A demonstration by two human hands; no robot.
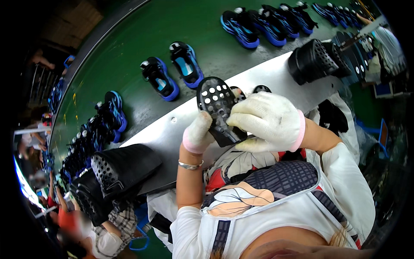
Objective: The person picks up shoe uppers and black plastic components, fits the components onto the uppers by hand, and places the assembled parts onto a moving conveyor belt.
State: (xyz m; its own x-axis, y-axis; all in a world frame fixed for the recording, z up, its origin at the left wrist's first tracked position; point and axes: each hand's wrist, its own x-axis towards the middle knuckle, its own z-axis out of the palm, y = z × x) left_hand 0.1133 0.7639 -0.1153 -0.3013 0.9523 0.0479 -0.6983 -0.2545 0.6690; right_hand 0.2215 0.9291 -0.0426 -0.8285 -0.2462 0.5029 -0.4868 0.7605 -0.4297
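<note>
A black insole [214, 101] with round holes is held upright over the metal work surface, its holed end pointing away from me. My left hand [199, 131], in a white knitted glove with a pink cuff, closes on its left edge. On the opposite side, my right hand [269, 121], gloved the same way, has bent fingers on the insole's lower right part. Just behind the right hand, a dark holed piece [261, 89] shows in part; the glove hides the rest. Two black and blue sneakers, one left [160, 78] and one right [185, 64], stand beyond the insole.
A metal shelf [166, 125] runs along the green table [129, 47]. Black holed stacks lie at its left [125, 168] and right [312, 62] ends. Sneaker rows stand at left [88, 134] and far right [267, 26]. Another person [110, 237] sits at lower left.
</note>
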